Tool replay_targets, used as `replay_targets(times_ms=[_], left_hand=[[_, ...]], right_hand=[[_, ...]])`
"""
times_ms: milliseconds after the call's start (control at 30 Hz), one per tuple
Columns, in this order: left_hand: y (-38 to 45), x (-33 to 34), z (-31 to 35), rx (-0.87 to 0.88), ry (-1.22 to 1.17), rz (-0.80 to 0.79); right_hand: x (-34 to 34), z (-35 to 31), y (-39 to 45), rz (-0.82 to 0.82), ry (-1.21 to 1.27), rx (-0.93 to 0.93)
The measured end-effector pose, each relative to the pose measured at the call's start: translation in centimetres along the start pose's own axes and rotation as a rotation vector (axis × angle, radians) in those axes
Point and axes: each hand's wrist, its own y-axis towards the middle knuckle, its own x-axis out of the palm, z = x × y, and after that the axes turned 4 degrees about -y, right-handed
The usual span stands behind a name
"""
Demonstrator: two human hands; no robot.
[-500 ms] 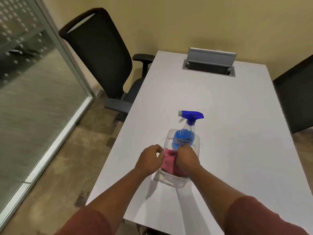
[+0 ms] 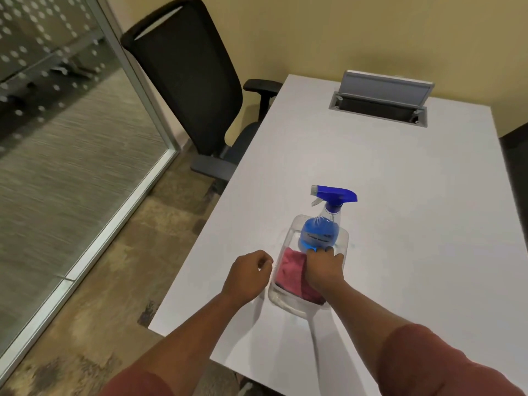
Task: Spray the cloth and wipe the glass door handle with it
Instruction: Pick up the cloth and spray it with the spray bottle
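Note:
A clear plastic tray (image 2: 288, 305) sits on the white table (image 2: 400, 195) near its front left edge. In its far end stands a spray bottle (image 2: 320, 232) with blue liquid and a blue trigger head. A pink cloth (image 2: 291, 271) lies bunched in the tray's near end. My right hand (image 2: 324, 270) is down in the tray, fingers closed on the cloth right beside the bottle's base. My left hand (image 2: 248, 277) hovers just left of the tray, fingers loosely curled, holding nothing. No door handle is in view.
A glass wall with a metal frame (image 2: 85, 155) runs along the left. A black office chair (image 2: 188, 78) stands at the table's far left corner. An open cable box with a grey lid (image 2: 383, 95) sits at the table's far end. Another dark chair (image 2: 517, 167) is at the right edge.
My left hand has drawn away from the cloth to the left of the tray. My right hand stays on the cloth. The view has shifted slightly.

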Motion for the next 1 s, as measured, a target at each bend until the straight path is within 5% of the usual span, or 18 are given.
replay_targets(times_ms=[367, 467, 600, 733, 867, 1000], left_hand=[[-0.7, 0.2, 0.0, 0.001, -0.002, -0.005], [-1.1, -0.2, 1.7, -0.152, -0.286, -0.020], [-1.1, -1.7, 4.8, -0.503, -0.800, -0.324], [-1.1, -2.9, 6.1, -0.518, -1.060, -0.425], [-1.3, -3.6, 6.1, -0.422, -0.946, -0.344], [-1.9, -4.4, 5.8, -0.299, -0.844, -0.305]], right_hand=[[-4.4, 0.8, -4.7, 0.292, 0.445, -0.005], [-7.0, 0.7, -6.6, 0.416, 0.524, -0.041], [-8.8, 0.0, -8.9, 0.668, 0.348, -0.114], [-8.3, -1.3, -10.3, 0.828, 0.229, -0.268], [-7.2, -2.0, -11.1, 0.764, 0.244, -0.361], [-7.2, -0.4, -12.4, 0.525, 0.738, -0.254]])
